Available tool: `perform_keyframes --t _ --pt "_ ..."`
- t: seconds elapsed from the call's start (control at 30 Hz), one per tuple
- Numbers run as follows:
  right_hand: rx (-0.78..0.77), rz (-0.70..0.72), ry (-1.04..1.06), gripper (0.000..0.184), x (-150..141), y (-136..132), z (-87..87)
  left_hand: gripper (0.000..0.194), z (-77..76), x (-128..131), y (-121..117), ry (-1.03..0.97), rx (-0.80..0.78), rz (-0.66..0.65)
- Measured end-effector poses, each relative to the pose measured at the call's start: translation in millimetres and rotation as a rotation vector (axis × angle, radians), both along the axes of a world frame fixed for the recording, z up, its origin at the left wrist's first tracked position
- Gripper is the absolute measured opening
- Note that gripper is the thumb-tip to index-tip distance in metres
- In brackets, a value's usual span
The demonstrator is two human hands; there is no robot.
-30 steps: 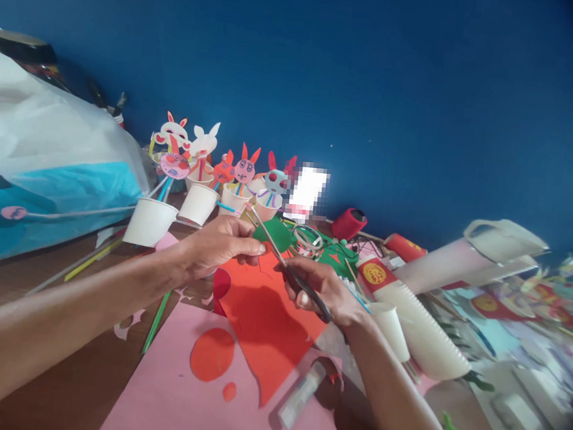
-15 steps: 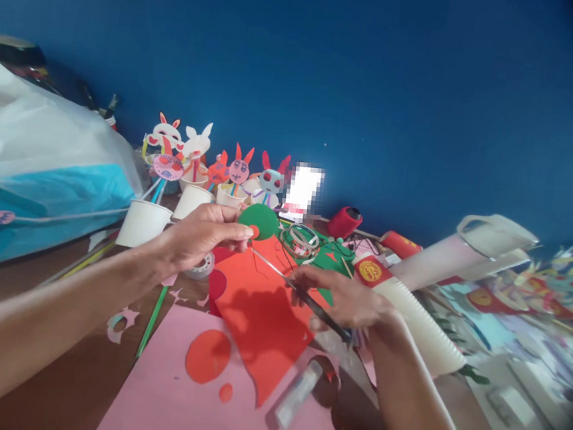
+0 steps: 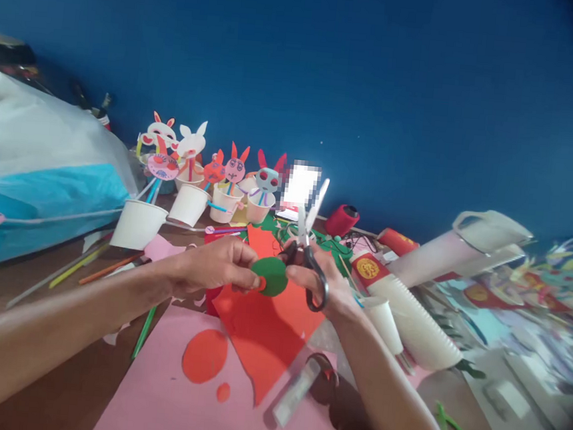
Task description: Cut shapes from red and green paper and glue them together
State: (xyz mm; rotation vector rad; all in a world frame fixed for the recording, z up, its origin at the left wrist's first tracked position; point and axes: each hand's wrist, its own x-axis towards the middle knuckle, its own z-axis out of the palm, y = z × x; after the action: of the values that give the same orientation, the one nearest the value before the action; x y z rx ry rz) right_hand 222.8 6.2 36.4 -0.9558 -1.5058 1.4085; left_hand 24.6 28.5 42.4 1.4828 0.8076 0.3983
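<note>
Between the thumb and fingers of my left hand (image 3: 232, 265) is a green paper circle (image 3: 272, 276), with a small orange paper dot (image 3: 261, 284) pinched against its lower left edge. My right hand (image 3: 324, 272) holds black-handled scissors (image 3: 309, 244), blades apart and pointing up toward the wall; its fingertips are close to the circle's right edge, and whether they touch I cannot tell. Below both hands an orange paper sheet (image 3: 266, 334) lies over a pink sheet (image 3: 162, 378). A larger orange circle (image 3: 204, 356) and a small orange dot (image 3: 223, 392) rest on the pink sheet, beside a glue stick (image 3: 297, 393).
White paper cups (image 3: 139, 225) with paper animal faces on sticks stand along the blue wall (image 3: 300, 62). At the right lie a stack of cups (image 3: 403, 312), a red thread spool (image 3: 342, 220) and a white pitcher (image 3: 454, 253). A plastic bag (image 3: 47, 134) is at the left.
My left hand has lowered the green circle, the small orange dot held with it. The scissors have swung from pointing at the left hand to pointing upward, and their blades have spread.
</note>
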Motion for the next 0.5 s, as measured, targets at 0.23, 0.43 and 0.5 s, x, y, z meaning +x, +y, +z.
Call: perform_keyframes --t 0.23,0.43,0.5 --pt "-0.081 0.09 -0.067 0.039 -10.3 -5.0 -11.0 0.018 -13.2 -0.7 1.2 0.205 0.162 -0.065" --pt "-0.083 0.081 -0.153 0.048 -15.8 -11.6 -14.9 0.012 -13.4 -1.2 -0.7 0.236 0.188 -0.092" --pt "-0.06 0.074 -0.18 0.052 -17.2 -13.4 -15.2 0.013 -13.5 -1.1 -1.4 0.236 0.181 -0.089"
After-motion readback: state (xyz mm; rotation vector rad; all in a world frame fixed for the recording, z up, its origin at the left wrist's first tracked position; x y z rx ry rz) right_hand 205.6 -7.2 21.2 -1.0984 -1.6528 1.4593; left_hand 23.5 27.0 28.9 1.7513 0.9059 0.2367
